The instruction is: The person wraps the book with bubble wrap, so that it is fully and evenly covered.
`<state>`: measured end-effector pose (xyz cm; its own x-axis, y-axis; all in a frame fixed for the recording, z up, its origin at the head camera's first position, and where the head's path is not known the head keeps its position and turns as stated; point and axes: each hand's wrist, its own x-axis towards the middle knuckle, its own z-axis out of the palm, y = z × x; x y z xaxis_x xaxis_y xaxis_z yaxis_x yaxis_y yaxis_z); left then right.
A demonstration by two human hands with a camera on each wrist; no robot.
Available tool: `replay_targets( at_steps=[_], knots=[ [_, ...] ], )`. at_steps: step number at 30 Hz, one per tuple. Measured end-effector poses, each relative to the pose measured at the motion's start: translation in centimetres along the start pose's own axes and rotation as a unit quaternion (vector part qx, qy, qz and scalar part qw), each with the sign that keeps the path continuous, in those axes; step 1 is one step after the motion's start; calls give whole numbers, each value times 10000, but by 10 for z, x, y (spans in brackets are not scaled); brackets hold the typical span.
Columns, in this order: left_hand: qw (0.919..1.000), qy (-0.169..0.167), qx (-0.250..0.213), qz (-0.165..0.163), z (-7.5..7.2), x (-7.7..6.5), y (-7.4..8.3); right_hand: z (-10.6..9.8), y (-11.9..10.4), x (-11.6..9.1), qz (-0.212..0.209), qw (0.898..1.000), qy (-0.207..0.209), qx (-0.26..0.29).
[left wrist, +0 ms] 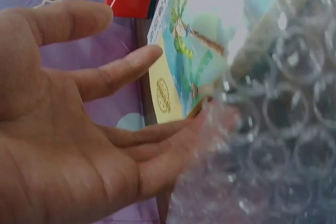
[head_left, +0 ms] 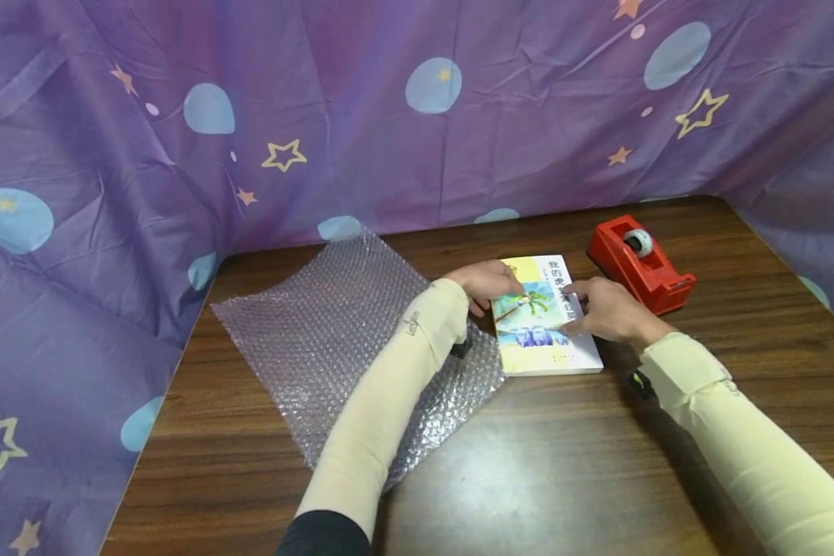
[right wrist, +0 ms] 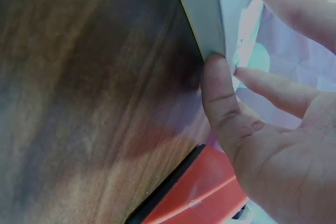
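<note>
A paperback book (head_left: 538,357) with a palm tree on its yellow and blue cover lies flat on the table, beside the right corner of a sheet of bubble wrap (head_left: 320,324). My left hand (head_left: 485,282) is at the book's left edge, fingers spread and mostly straight; bubble wrap hides some fingertips in the left wrist view. From the right, my right hand (head_left: 611,309) reaches over the book's edge. Its thumb and a finger touch the cover, while another fingertip (right wrist: 215,69) presses the white spine. Slightly bent, those fingers are not wrapped round the book.
Behind the right hand stands a red tape dispenser (head_left: 639,262) with a roll of tape. The brown wooden table (head_left: 528,463) backs onto a purple curtain (head_left: 361,116) with stars. Bubble wrap spreads under the left forearm, its far corner against the curtain.
</note>
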<state>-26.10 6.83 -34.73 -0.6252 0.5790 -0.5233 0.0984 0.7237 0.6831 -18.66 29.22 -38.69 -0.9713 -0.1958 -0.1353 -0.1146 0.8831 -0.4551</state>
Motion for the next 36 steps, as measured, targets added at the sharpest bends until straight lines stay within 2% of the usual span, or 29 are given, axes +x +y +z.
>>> replay_targets(
  at_steps=[11, 13, 19, 21, 28, 32, 36],
  knots=[
    [9955, 681, -305, -583, 12, 4, 11, 2, 2, 0, 62, 9998, 203, -45],
    [9955, 745, -259, -523, 13, 5, 11, 1, 2, -1, 34, 9997, 234, -40],
    [9964, 851, 29, -42, 13, 5, 8, 3, 3, -2, 114, 9995, 271, 136],
    [9957, 924, -55, -48, 13, 4, 7, 4, 3, -2, 168, 9992, 298, 228],
    [9911, 1012, -847, -201, 17, 8, 7, 5, 3, 0, 325, 9985, 298, 326],
    [9888, 1001, -1050, -354, 19, 11, 8, 5, 4, -1, 304, 9985, 321, 314],
    [9897, 971, -1024, -250, 18, 12, 12, 4, 6, -2, 302, 9985, 354, 304]
  ],
)
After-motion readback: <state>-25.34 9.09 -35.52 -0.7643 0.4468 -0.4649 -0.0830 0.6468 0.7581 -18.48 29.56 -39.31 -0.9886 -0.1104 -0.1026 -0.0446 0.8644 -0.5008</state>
